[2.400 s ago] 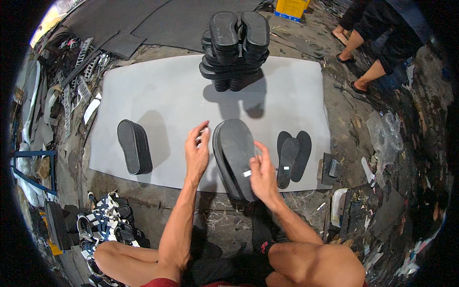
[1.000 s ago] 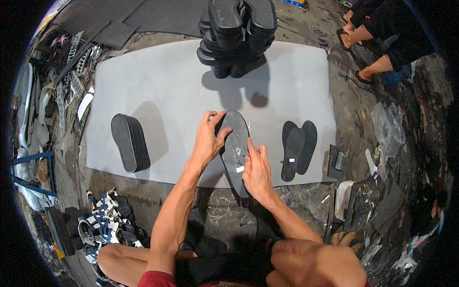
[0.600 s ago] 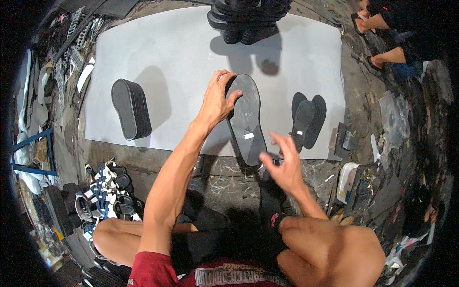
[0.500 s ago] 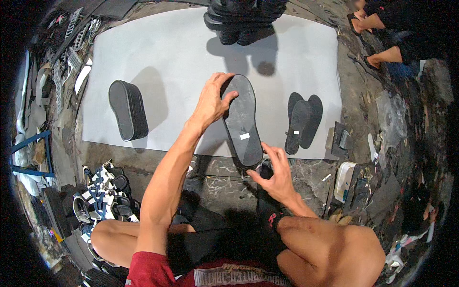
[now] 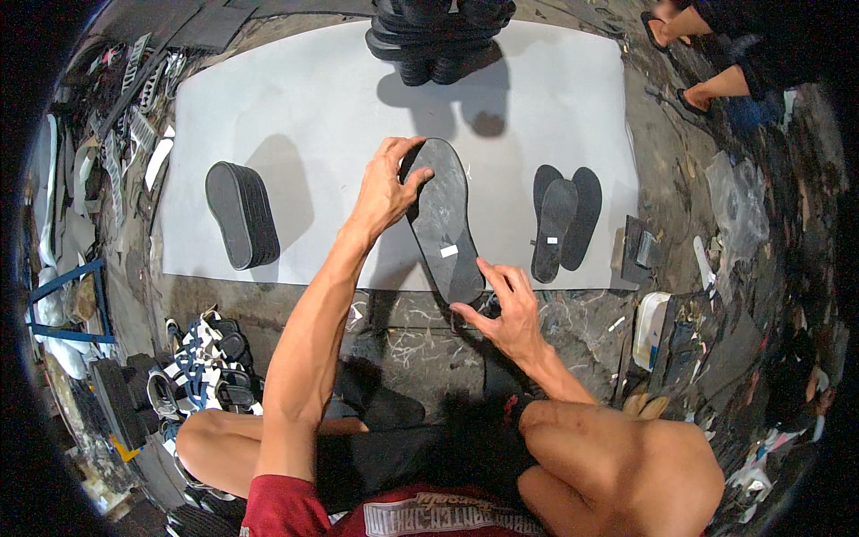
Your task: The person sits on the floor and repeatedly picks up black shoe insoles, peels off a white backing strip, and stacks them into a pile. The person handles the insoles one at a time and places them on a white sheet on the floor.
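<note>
A dark grey shoe sole (image 5: 442, 210) with a small white label is held up over the front part of the white sheet. Its far end sits between the thumb and fingers of my left hand (image 5: 386, 190). At the near end, my right hand (image 5: 514, 313) has its thumb and fingertips on either edge of the sole. Left of it stands a stack of dark soles (image 5: 242, 215). To the right lie several loose dark soles (image 5: 583, 219), one of them bearing a white label.
A tall pile of black soles (image 5: 438, 40) stands at the sheet's far edge. Strapped sandals (image 5: 210, 362) are heaped beside my left knee. Scraps litter both sides. Another person's feet (image 5: 707, 89) show at the far right. A white sheet (image 5: 340, 107) covers the ground.
My right thumb and fingers have closed in on the sole's near end. My left hand keeps its hold on the far end. The whole view has shifted slightly.
</note>
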`<state>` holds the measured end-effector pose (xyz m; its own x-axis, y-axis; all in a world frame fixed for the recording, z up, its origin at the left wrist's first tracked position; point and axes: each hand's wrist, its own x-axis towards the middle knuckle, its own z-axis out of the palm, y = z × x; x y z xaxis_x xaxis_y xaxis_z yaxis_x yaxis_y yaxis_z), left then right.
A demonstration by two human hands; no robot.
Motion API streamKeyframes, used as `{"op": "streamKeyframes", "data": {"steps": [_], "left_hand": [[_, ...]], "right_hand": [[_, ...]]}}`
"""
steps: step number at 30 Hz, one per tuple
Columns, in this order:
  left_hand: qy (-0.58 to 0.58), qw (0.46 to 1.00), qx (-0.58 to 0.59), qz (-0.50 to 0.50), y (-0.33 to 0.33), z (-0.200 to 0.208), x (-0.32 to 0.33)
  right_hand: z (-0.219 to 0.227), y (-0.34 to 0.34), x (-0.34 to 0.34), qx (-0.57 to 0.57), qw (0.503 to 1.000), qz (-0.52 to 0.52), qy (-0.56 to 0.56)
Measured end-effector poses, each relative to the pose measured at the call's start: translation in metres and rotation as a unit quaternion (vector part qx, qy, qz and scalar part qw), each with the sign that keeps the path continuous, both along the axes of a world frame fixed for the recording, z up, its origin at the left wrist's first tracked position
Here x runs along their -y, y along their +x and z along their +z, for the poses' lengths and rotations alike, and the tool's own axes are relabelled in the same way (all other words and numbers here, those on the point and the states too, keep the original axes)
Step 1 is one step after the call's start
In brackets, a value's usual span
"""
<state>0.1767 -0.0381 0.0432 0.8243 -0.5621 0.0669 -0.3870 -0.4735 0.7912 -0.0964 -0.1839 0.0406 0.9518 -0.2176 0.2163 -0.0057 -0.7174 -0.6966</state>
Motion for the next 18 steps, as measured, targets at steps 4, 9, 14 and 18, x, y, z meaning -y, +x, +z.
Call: {"op": "streamKeyframes", "data": {"steps": [4, 9, 14, 18], "left_hand": [[-0.018, 0.999, 0.031, -0.012, 0.002, -0.001, -0.002], [0.019, 1.0, 0.016, -0.015, 0.005, 0.004, -0.002], [-0.011, 0.999, 0.026, -0.022, 0.002, 0.004, -0.003], [-0.026, 0.999, 0.006, -0.024, 0.001, 0.001, 0.0]], "right_hand": [[-0.009, -0.001, 0.005, 0.026, 0.999, 0.023, -0.012], [-0.013, 0.0, 0.007, 0.031, 0.999, 0.026, -0.02], [-0.014, -0.001, 0.004, 0.041, 0.999, 0.022, -0.016], [-0.013, 0.0, 0.004, 0.054, 0.998, 0.012, -0.021]]}}
